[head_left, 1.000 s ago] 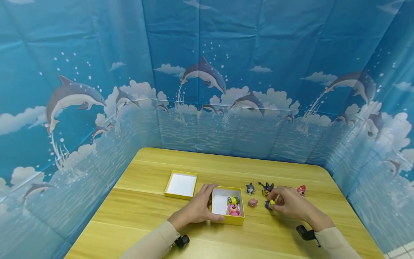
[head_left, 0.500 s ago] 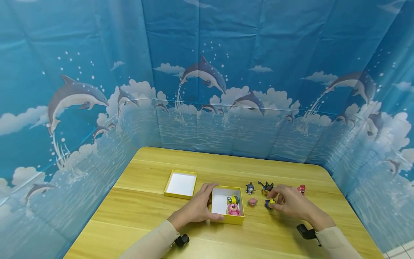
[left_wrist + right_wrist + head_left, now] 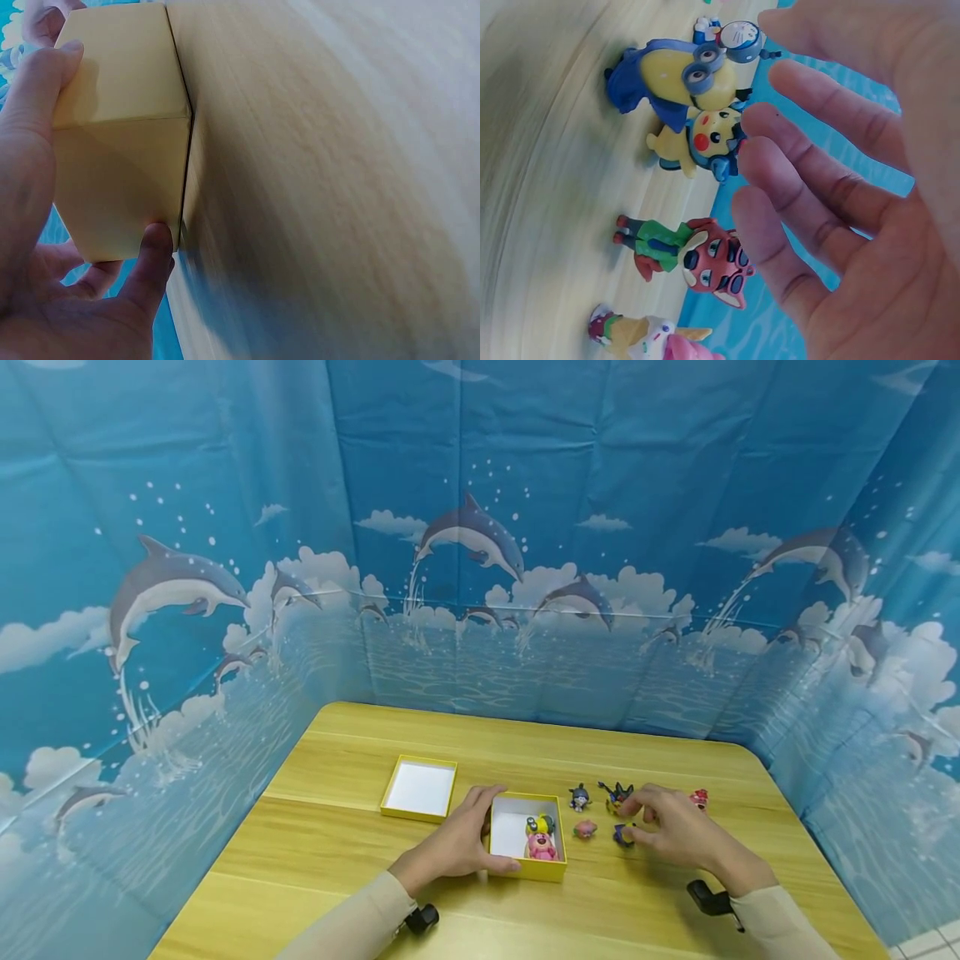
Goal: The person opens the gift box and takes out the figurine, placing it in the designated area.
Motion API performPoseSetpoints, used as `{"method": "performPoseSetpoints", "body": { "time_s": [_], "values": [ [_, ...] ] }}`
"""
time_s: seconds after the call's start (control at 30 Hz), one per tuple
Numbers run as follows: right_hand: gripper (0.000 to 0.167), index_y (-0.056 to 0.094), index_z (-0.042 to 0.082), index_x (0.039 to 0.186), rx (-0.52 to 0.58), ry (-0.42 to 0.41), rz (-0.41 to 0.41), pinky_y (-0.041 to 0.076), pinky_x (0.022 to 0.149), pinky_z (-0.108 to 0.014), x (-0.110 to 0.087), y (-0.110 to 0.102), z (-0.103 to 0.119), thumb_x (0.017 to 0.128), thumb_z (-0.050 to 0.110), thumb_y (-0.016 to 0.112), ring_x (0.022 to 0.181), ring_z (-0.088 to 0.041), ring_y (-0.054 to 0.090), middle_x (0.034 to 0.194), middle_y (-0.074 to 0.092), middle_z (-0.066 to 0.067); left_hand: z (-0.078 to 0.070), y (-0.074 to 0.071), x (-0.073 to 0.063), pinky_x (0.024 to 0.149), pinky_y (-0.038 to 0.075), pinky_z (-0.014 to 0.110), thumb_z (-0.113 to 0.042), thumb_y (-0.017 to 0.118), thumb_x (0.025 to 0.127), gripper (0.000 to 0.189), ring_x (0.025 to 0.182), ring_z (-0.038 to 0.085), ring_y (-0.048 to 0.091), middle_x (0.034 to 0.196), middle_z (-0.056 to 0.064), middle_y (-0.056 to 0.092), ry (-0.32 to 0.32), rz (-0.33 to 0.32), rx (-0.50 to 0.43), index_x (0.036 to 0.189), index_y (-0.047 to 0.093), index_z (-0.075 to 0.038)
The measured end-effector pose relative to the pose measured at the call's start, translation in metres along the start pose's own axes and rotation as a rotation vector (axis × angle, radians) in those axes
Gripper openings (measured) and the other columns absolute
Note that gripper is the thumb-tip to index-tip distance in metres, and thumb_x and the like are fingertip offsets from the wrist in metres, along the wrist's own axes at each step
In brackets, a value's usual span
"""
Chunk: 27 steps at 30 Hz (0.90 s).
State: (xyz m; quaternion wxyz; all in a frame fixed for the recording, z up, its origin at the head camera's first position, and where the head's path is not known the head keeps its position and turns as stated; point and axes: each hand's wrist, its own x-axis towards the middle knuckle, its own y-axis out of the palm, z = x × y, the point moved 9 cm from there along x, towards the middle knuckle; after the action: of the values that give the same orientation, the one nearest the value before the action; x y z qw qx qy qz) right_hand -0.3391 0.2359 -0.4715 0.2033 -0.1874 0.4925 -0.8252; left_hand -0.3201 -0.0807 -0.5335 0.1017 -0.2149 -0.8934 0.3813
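While the left hand [image 3: 463, 839] grips the box [image 3: 528, 870] by its left side, thumb against the near wall, the right hand [image 3: 671, 827] hangs over the blue toy [image 3: 622, 835], holding nothing. Its thumb and index finger stand a modest gap apart about the toy's head; whether either one touches it, the pictures do not settle. The toy stands upright on the table [image 3: 315, 860], right of the box and left of the table's right edge.

A low or uneven pinch would be the likeliest fault: if one fingertip met the head before the other, the toy could tip over. The yellow toy [image 3: 697, 142] stands just behind it in the right wrist view, so a fall that way, or a careless fingertip, could topple both. The other fingers reach past toward the fox [image 3: 694, 255], and a sweep of the hand might catch it. The red toy [image 3: 699, 799], nearest the table's right edge, is probably at less risk.

On the other side, the pink toy [image 3: 585, 829] and the grey toy [image 3: 579, 797] lie between hand and box, where a low sideways move could brush them. Inside the box, the bear [image 3: 542, 847] and the goggled toy [image 3: 538, 825] crowd the right wall; anything let down there could land on them. Too hard a squeeze from the left hand might bend the wall. The lid [image 3: 420, 787], toward the table's left edge, seems safely apart.
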Motion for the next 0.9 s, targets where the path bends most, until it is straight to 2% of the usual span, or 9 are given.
{"method": "performPoseSetpoints", "body": {
  "time_s": [0.33,0.7,0.9],
  "values": [
    [0.018,0.085,0.016,0.118,-0.039,-0.031,-0.04,0.05,0.069,-0.026,0.003,-0.002,0.013,0.101,0.018,0.093,0.086,-0.011,0.062,0.111,0.079,0.001,0.0,0.001,0.0,0.127,0.056,0.058,-0.063,0.1,0.089,0.129,0.154,0.034,0.059,0.181,0.013,0.043,0.003,0.0,-0.002,0.186,0.028,-0.017],
    [0.019,0.085,0.021,0.116,-0.074,-0.076,-0.069,0.066,0.081,-0.035,0.006,-0.003,0.027,0.1,0.019,0.095,0.095,-0.019,0.075,0.111,0.077,0.009,-0.002,0.001,0.0,0.125,0.057,0.057,-0.064,0.099,0.09,0.129,0.15,0.033,0.06,0.18,0.013,0.043,0.007,0.001,0.005,0.186,0.028,-0.017],
    [0.018,0.085,0.024,0.119,-0.067,-0.076,-0.063,0.065,0.082,-0.036,0.01,0.0,0.033,0.103,0.018,0.092,0.097,-0.019,0.074,0.115,0.08,0.005,0.0,0.001,0.0,0.126,0.056,0.058,-0.063,0.1,0.089,0.129,0.154,0.034,0.059,0.181,0.013,0.043,-0.002,0.0,-0.006,0.186,0.028,-0.017]
  ]
}}
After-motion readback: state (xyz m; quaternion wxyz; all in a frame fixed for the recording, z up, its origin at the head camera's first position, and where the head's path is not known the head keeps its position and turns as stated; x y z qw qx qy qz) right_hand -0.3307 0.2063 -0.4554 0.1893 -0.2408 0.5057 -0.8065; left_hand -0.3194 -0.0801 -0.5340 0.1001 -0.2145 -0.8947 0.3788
